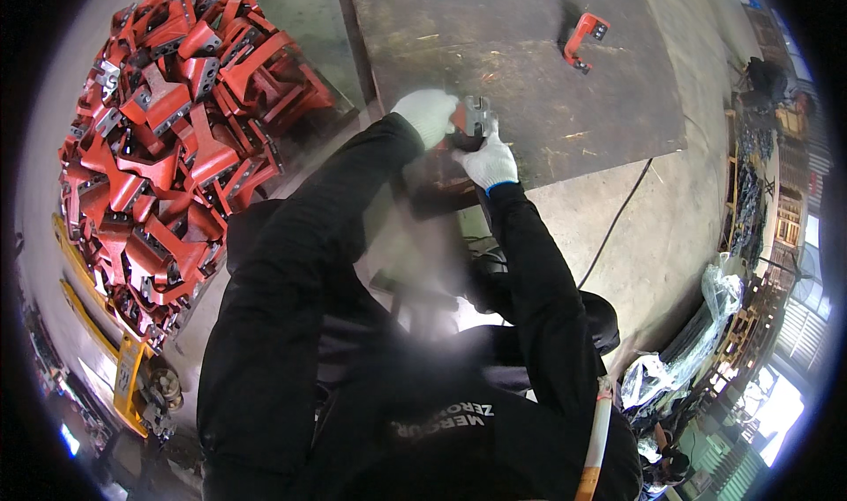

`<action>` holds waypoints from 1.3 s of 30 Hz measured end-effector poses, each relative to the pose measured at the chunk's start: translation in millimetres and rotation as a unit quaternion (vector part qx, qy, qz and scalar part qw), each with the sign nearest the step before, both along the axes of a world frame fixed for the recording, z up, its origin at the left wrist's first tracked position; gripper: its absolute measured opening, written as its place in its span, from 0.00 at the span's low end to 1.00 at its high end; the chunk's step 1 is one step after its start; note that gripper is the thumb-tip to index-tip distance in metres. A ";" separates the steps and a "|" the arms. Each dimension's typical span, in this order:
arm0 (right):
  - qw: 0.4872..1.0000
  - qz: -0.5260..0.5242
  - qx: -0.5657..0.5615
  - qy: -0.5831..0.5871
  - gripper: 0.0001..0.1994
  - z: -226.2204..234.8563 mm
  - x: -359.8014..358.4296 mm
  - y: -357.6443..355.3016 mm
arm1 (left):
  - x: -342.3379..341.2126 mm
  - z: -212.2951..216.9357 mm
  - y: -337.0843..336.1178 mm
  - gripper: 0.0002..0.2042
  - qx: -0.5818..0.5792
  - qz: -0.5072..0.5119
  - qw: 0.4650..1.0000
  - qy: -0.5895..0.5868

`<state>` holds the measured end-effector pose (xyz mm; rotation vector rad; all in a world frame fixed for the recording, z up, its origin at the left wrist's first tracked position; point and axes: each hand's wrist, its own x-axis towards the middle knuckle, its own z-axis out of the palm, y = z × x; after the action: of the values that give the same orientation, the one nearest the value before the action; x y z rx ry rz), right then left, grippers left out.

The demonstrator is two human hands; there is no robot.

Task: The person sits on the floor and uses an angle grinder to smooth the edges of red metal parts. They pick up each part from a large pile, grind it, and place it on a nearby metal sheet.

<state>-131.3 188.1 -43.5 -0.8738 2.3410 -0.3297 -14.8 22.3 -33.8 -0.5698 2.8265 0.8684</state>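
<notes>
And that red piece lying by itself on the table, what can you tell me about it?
The red piece looks like painted metal, bent roughly like a bracket. At its upper right end sits a dark block with what look like holes; the lower end also has a darker part, too small to make out. It lies on the dark, worn table, toward the far right side, with a dark shadow to its left. Only the tabletop seems to touch it.
</notes>
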 end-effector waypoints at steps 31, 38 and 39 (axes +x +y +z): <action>0.997 -0.040 -0.072 -0.002 0.46 -31.2 -5.3 39.9 | 1.8 12.0 -1.3 0.22 0.008 -0.002 1.000 -0.017; 0.999 0.006 -0.046 0.023 0.47 -37.0 -22.8 23.7 | 2.5 12.9 -0.1 0.23 0.009 0.008 1.000 -0.009; 0.999 0.032 -0.038 0.018 0.47 -35.9 -23.1 21.9 | 2.8 16.6 -0.6 0.23 0.010 0.008 1.000 -0.016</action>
<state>-154.3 210.0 -79.4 -0.9978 2.3408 -0.3818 -12.0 21.6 -17.2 -0.5984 2.7852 0.8801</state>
